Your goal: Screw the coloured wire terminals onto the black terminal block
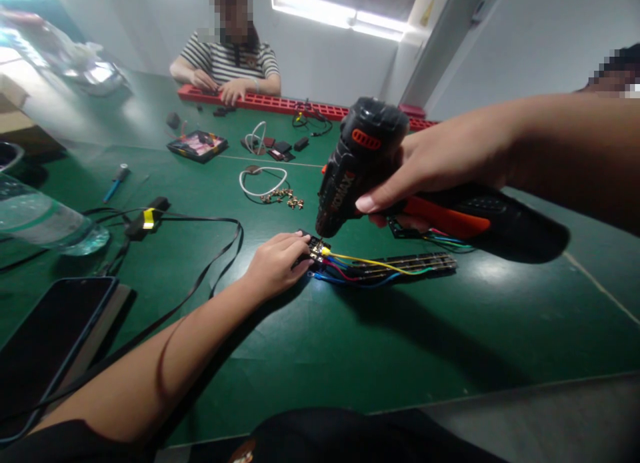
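Note:
My right hand [425, 176] is closed round a black and orange electric screwdriver [360, 163], its tip pointing down onto a small terminal block [317, 248] on the green table. My left hand [275, 263] rests on the table with fingers pinched on that block, holding it down. Yellow, red, blue and green wires [370, 266] run from the block to a long dark strip [415, 263] lying to the right.
A person in a striped shirt [227, 59] sits at the far side by a red tray [280, 104]. A white cable and loose brass parts [283, 196], a black cord [200, 223], a phone [45, 336], a water bottle [40, 219] and small boxes lie around.

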Motion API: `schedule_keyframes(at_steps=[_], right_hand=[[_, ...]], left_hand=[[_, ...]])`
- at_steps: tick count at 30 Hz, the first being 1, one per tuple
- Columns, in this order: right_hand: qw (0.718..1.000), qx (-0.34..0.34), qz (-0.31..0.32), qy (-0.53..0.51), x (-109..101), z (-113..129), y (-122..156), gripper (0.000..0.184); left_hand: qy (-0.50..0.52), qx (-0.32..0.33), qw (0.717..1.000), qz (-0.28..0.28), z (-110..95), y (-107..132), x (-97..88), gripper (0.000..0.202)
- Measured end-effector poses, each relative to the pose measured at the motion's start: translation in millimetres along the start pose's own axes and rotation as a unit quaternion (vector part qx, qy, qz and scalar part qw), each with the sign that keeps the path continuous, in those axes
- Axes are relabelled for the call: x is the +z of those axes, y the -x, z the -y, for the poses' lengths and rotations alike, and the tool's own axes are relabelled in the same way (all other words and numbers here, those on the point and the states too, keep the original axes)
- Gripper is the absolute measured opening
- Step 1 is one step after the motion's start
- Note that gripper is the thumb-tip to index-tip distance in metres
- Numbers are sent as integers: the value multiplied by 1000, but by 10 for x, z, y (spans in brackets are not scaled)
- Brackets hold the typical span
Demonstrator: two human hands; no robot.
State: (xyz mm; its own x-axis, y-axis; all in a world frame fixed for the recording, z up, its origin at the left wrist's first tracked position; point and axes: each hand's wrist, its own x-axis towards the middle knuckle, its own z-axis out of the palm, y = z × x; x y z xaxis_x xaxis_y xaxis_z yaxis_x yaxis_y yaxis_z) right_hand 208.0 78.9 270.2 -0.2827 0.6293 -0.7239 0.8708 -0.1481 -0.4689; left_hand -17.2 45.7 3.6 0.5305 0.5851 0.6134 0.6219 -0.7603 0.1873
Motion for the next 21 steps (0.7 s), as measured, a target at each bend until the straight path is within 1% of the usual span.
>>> schedule_keyframes(at_steps=[6,10,13,18,21], right_hand=[[1000,-14,6,-14,2,-25,5,47],[1000,-8,7,-18,-3,-46,8,42],[1000,-8,7,-25,-3,-46,10,40],[1000,-7,10,-21,-8,-50,16,40],[1000,-8,4,-16,-1,-74,15,45]], left_hand=[[-7,-3,1000,-2,4,-4,-2,14],[-7,0,1000,-9,0,-8,-7,14],[1,-15,1000,-4,-3,-4,-5,14],[-2,-69,998,-2,-2,15,17,32],[12,-85,996,-12,1,23,29,40]])
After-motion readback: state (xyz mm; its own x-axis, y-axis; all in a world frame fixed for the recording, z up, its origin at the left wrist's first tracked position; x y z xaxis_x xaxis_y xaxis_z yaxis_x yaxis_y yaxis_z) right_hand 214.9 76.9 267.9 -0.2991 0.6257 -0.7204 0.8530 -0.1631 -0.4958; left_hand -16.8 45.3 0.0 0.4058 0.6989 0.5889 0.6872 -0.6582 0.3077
